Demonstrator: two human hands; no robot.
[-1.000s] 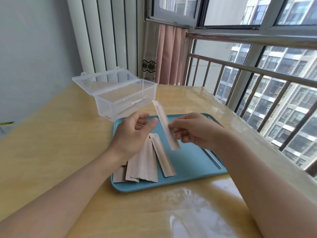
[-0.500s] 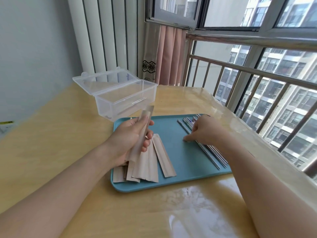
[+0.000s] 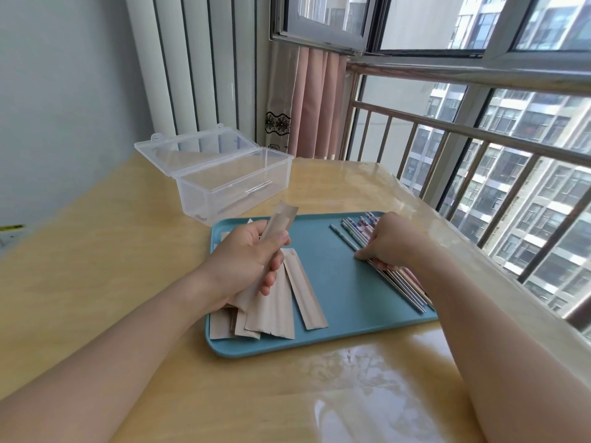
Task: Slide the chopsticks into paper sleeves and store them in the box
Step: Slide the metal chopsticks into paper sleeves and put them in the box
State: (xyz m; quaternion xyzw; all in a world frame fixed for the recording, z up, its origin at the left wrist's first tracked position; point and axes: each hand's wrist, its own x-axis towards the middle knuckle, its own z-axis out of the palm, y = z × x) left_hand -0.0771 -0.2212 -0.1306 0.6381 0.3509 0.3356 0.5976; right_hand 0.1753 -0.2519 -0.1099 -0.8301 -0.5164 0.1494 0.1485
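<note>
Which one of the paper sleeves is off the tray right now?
The tan paper sleeve gripped in the left hand, raised and tilted toward the clear plastic box. The other sleeves lie flat on the blue tray.

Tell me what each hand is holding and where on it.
Left hand grips one tan paper sleeve around its middle. Right hand rests fingertips on the metal chopsticks lying on the blue tray, with no clear grip.
</note>
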